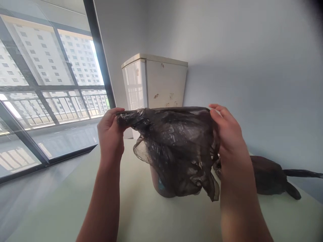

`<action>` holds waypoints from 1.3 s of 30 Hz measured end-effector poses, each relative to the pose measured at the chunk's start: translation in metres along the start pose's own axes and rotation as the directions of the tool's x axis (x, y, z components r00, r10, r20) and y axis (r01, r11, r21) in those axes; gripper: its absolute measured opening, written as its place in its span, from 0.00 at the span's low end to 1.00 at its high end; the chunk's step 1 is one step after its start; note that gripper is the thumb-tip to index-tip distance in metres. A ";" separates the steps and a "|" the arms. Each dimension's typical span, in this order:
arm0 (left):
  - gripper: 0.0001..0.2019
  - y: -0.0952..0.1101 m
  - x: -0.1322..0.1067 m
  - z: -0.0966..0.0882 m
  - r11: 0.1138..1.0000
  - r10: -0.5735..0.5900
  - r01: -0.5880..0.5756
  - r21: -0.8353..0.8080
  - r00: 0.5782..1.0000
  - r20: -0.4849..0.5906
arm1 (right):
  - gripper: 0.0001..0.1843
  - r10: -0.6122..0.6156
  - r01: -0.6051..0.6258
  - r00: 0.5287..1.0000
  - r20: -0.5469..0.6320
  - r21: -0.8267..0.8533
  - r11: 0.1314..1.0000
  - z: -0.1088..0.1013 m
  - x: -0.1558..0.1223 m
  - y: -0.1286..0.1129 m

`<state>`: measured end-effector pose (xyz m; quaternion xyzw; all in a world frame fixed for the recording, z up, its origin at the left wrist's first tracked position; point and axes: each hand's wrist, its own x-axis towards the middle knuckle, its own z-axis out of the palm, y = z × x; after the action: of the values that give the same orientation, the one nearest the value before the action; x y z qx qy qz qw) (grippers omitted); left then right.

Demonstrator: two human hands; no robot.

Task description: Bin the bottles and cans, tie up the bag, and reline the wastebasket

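Note:
Both hands hold up a thin, crumpled black plastic bag (174,141) at chest height, stretched between them. My left hand (110,134) pinches the bag's left top corner, fingers closed on the bunched plastic. At the right top edge my right hand (227,134) grips the bag with thumb and fingers. The bag hangs down in front of a small brownish round bin (161,188) standing on the pale floor; only the bin's lower part shows below the bag.
A white, stained cabinet-like appliance (161,84) stands in the corner against the grey wall. A dark filled bag (270,178) with tied ends lies on the floor at right. A large window (45,94) with a railing fills the left side.

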<state>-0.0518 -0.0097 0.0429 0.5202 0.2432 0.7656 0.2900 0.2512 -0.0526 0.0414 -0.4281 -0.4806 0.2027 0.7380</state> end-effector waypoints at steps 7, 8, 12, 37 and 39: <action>0.06 0.000 -0.006 0.010 0.994 -0.058 0.064 -0.087 0.996 0.062 | 0.04 -0.690 0.572 0.722 -0.051 -0.518 0.637 0.020 -0.056 -0.046; 0.06 0.000 -0.007 0.011 0.991 -0.066 0.072 -0.109 0.996 0.061 | 0.02 -0.675 0.594 0.737 0.032 -0.507 0.625 0.021 -0.064 -0.052; 0.08 -0.001 -0.009 0.014 0.974 -0.089 0.106 -0.202 0.992 0.090 | 0.17 -0.358 0.592 0.796 0.488 -0.505 0.628 0.023 -0.072 -0.051; 0.53 0.006 -0.048 0.036 0.885 -0.462 0.286 0.368 0.640 0.614 | 0.09 -0.123 -0.023 0.953 0.278 0.468 0.883 0.024 -0.025 -0.024; 0.42 0.004 -0.047 0.038 0.893 -0.446 0.283 0.351 0.663 0.601 | 0.13 -0.192 0.073 0.938 0.288 0.378 0.923 0.020 -0.024 -0.027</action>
<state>-0.0037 -0.0430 0.0280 0.7285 0.3085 0.4206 0.4440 0.2191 -0.0762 0.0544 -0.2126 -0.5764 0.3030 0.7285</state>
